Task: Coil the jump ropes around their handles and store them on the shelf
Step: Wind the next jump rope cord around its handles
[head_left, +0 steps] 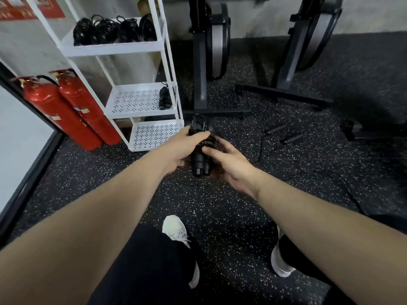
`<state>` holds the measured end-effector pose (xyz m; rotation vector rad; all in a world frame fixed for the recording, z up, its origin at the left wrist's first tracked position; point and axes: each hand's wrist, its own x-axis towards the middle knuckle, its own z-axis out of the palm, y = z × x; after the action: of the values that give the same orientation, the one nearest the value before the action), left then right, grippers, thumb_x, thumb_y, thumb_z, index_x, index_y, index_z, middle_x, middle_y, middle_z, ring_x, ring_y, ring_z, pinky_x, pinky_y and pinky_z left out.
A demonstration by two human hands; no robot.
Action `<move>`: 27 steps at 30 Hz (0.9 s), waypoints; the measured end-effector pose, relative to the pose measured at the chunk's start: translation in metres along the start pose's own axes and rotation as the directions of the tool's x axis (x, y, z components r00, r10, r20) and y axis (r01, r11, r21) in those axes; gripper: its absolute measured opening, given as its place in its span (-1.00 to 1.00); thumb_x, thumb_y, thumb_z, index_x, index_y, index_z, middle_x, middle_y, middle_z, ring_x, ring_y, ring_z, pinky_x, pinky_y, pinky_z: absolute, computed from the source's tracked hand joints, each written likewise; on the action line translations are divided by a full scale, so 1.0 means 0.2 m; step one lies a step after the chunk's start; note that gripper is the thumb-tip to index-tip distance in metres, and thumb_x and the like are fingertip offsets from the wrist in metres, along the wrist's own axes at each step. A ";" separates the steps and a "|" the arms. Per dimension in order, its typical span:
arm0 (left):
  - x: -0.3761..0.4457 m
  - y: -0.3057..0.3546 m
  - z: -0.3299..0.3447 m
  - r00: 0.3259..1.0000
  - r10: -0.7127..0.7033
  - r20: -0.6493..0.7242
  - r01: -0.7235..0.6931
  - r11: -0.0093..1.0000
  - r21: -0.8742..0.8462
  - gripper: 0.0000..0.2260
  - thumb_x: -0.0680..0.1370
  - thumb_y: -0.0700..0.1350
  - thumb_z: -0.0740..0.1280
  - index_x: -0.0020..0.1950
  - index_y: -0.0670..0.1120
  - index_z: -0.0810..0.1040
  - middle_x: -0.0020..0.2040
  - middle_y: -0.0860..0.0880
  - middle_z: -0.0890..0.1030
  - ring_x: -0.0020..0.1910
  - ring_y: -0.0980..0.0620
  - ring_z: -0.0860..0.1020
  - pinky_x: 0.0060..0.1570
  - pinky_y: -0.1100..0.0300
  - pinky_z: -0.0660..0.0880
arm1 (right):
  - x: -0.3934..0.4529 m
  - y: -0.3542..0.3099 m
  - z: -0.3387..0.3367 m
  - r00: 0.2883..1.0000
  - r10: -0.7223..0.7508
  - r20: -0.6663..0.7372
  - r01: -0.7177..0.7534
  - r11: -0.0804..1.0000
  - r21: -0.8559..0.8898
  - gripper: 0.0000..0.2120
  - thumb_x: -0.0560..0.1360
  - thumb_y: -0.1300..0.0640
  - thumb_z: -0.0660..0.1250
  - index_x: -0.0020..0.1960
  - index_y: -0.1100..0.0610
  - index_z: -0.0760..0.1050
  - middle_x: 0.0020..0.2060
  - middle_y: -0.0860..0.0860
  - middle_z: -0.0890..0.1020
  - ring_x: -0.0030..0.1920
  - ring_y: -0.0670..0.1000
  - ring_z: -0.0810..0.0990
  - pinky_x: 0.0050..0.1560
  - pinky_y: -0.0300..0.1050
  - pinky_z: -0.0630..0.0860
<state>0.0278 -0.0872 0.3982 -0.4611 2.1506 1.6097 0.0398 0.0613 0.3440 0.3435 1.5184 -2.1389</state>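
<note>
Your left hand [184,148] clenched around a coiled jump rope [200,150], your right hand [229,164] pinching its coils, white shelf [141,49] alongside, extinguisher labels [83,110] unreadable.

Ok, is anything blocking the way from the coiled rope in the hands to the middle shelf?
Nothing visible. The coiled rope, gripped by the left hand and right hand, sits just right of the rack. The middle shelf holds only one bundle at its right edge; its front is open.
</note>
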 end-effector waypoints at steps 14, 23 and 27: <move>0.63 -0.24 -0.54 0.965 0.095 -0.244 -0.151 0.963 -0.221 -0.48 0.52 -0.28 0.50 0.45 -0.02 0.50 0.14 -0.08 0.70 0.09 -0.02 0.70 0.22 -0.05 0.61 | 0.88 -0.10 0.50 0.998 -0.057 -0.030 0.057 0.998 0.004 -0.37 0.47 0.20 0.54 0.45 -0.12 0.43 -0.06 -0.03 0.74 0.04 0.06 0.73 0.15 0.14 0.64; 1.14 -0.30 -0.91 0.877 -0.077 -0.474 -0.165 0.879 -0.447 -0.51 0.59 -0.34 0.39 0.51 -0.13 0.40 0.05 -0.09 0.64 0.05 -0.09 0.68 0.23 -0.04 0.60 | 1.38 -0.11 0.61 0.934 -0.255 0.250 0.344 0.459 -0.819 -0.51 0.59 0.11 0.29 0.50 -0.13 0.35 0.45 0.01 0.44 -0.12 0.02 0.64 -0.16 -0.07 0.58; 1.41 -0.25 -1.01 0.850 -0.084 -0.520 -0.171 0.890 -0.423 -0.50 0.59 -0.35 0.39 0.51 -0.14 0.40 0.02 -0.09 0.63 -0.01 -0.07 0.66 0.20 -0.04 0.62 | 1.56 -0.13 0.60 0.915 -0.227 0.334 0.381 0.210 -0.900 -0.52 0.59 0.15 0.27 0.48 -0.10 0.38 0.48 -0.02 0.37 0.09 0.03 0.57 -0.09 -0.15 0.52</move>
<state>-0.2152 -0.2997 0.2623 -1.1263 2.1242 2.2347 -0.2296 -0.1201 0.2610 -0.6005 2.6127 -0.9535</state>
